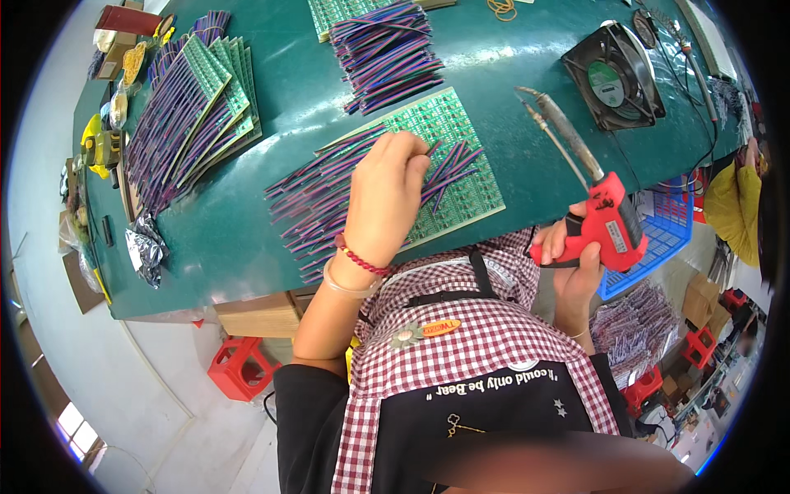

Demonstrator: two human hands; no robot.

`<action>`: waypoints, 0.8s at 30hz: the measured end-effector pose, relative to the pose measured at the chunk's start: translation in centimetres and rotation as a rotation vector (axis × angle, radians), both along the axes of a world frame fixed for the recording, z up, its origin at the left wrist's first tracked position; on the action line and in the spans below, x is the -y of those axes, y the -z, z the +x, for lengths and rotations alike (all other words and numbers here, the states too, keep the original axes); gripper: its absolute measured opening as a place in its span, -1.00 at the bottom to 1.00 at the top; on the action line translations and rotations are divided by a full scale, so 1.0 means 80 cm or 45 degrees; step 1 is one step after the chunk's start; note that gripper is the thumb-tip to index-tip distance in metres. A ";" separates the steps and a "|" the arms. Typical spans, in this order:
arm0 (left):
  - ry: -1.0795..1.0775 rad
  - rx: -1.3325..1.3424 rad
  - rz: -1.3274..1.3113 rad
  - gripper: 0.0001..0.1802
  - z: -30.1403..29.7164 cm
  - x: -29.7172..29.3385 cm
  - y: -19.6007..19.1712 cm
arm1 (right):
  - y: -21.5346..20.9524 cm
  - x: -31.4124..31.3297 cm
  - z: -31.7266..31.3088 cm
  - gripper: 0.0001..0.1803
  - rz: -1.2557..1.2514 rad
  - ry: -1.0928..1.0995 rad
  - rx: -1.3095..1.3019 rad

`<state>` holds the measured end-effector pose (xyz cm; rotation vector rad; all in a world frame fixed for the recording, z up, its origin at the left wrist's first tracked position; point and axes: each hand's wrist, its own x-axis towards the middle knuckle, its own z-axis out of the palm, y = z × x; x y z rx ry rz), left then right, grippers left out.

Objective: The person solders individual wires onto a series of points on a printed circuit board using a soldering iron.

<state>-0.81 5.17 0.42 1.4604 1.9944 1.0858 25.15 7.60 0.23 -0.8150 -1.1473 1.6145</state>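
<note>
A green circuit board panel [481,177] lies on the table in front of me, with rows of small boards and striped purple, blue and black wires [317,193] spread over its left part. Above its middle, my left hand [388,177] is closed in a pinch, a thin wire end [433,148] showing at the fingertips. More loose wires [453,171] lie across the board just right of those fingers. My right hand [572,255] grips a red soldering gun [607,226] by its handle. The gun's metal tip points up and away, right of the panel and apart from it.
Beyond the panel lies a wire stack [383,58]; wired boards [193,115] fan out at left. A black fan [613,78] stands at far right. Crumpled foil [146,249] sits near the left edge. A blue basket [658,239] and red stool [240,368] are below table level.
</note>
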 end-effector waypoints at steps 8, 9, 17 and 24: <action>-0.143 -0.300 0.051 -0.89 -0.017 0.028 -0.006 | 0.001 0.023 0.017 -0.23 -0.291 -0.249 0.141; -0.146 -0.301 0.042 -0.89 -0.014 0.030 -0.008 | 0.001 0.024 0.017 -0.26 -0.302 -0.273 0.144; -0.021 -0.509 -0.026 -0.91 -0.020 0.033 0.000 | 0.016 0.033 0.011 -0.52 -0.314 -0.430 0.300; -0.049 -0.458 0.033 -0.92 -0.018 0.031 0.004 | 0.011 0.031 0.004 -0.54 -0.332 -0.384 0.260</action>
